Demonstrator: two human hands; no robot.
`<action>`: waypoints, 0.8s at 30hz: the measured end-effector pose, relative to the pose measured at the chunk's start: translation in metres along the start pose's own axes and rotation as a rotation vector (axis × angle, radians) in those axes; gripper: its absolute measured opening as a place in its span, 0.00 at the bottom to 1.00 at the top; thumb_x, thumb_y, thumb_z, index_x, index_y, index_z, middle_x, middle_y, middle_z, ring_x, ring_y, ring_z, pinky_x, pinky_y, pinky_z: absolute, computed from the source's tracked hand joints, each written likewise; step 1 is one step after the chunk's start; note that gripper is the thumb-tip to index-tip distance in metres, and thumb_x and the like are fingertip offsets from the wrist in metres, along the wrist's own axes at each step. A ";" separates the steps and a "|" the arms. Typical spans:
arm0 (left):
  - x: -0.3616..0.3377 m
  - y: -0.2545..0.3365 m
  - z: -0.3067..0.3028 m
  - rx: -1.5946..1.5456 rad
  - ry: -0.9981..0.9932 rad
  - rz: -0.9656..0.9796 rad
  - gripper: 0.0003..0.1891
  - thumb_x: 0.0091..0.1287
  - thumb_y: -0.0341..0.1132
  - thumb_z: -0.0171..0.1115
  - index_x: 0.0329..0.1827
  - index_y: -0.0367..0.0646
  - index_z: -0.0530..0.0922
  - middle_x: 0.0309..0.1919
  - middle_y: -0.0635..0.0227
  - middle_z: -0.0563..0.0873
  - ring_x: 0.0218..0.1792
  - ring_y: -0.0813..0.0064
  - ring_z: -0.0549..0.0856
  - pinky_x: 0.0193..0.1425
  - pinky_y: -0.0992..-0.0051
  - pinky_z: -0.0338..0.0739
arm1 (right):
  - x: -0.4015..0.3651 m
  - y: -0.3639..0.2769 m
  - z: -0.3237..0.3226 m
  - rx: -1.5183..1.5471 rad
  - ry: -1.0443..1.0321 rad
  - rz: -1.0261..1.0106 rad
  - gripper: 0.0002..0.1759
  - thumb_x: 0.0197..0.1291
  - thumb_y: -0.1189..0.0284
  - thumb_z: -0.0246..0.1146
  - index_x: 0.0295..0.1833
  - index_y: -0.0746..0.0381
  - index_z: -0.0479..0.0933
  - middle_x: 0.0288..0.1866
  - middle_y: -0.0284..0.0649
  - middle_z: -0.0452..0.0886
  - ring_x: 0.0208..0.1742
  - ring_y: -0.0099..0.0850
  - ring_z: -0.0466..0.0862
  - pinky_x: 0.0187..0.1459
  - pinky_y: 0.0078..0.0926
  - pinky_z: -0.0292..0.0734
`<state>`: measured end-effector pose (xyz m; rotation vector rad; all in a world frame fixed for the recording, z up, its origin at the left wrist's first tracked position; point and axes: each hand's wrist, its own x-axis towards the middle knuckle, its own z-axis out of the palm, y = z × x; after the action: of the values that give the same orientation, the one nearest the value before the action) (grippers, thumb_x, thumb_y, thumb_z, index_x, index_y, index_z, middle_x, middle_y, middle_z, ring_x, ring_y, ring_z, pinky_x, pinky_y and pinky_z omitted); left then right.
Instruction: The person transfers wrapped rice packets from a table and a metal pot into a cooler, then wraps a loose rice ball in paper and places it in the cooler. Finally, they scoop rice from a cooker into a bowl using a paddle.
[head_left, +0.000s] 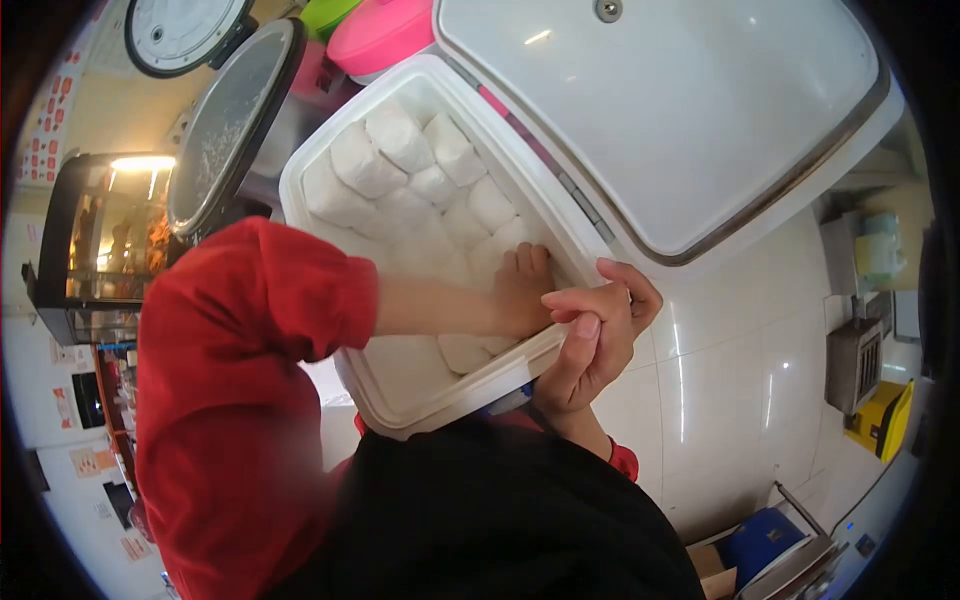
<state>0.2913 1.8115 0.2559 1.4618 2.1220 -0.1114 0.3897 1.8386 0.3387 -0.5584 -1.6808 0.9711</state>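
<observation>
A white insulated box [310, 170] stands in front of me, its lid [660, 110] swung up to the right. Inside lie several rounded white bundles [398, 140], packed close together; I cannot make out what is in them. My left hand [525, 295] reaches down into the box near its right wall. Its fingers are bent against the bundles, with the tips hidden. At the near right corner of the rim is my right hand [590, 345], thumb and fingers apart, with nothing visible in it. Red sleeves cover both arms.
A pink lid [385, 35] and a grey-lidded container [235, 125] stand beyond the box. A lit glass display case [115, 235] is at the left. Pale floor tiles [720, 370] lie at the right, with a yellow object [880, 420] and a blue item [765, 545] farther off.
</observation>
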 end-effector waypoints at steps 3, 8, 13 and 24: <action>0.003 -0.006 0.015 -0.068 0.061 0.007 0.31 0.59 0.49 0.53 0.56 0.29 0.67 0.49 0.49 0.66 0.52 0.54 0.65 0.56 0.60 0.58 | 0.001 -0.001 -0.001 -0.003 -0.002 -0.008 0.16 0.60 0.70 0.43 0.29 0.60 0.76 0.19 0.33 0.69 0.50 0.36 0.68 0.54 0.31 0.59; 0.007 -0.023 0.007 -0.009 -0.017 0.103 0.34 0.57 0.51 0.54 0.57 0.29 0.65 0.49 0.50 0.66 0.54 0.54 0.65 0.56 0.61 0.60 | -0.005 -0.004 0.001 -0.016 0.014 -0.039 0.15 0.60 0.70 0.44 0.29 0.60 0.76 0.19 0.33 0.69 0.50 0.36 0.68 0.53 0.30 0.60; -0.013 -0.001 -0.027 -0.125 -0.112 -0.033 0.37 0.55 0.54 0.55 0.59 0.30 0.63 0.50 0.51 0.67 0.56 0.56 0.66 0.56 0.63 0.61 | -0.002 0.001 0.005 -0.024 0.004 -0.077 0.15 0.60 0.71 0.44 0.30 0.60 0.77 0.18 0.33 0.66 0.49 0.36 0.69 0.54 0.31 0.60; -0.073 -0.069 -0.092 -0.072 -0.379 0.371 0.32 0.67 0.46 0.52 0.66 0.29 0.59 0.61 0.43 0.66 0.59 0.48 0.71 0.67 0.63 0.62 | 0.002 0.010 -0.011 -0.154 -0.072 -0.184 0.11 0.52 0.72 0.50 0.31 0.58 0.78 0.26 0.36 0.75 0.50 0.36 0.75 0.53 0.35 0.59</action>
<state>0.2127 1.7565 0.3526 1.6186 1.5186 -0.1562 0.3989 1.8490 0.3327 -0.4646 -1.8470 0.7411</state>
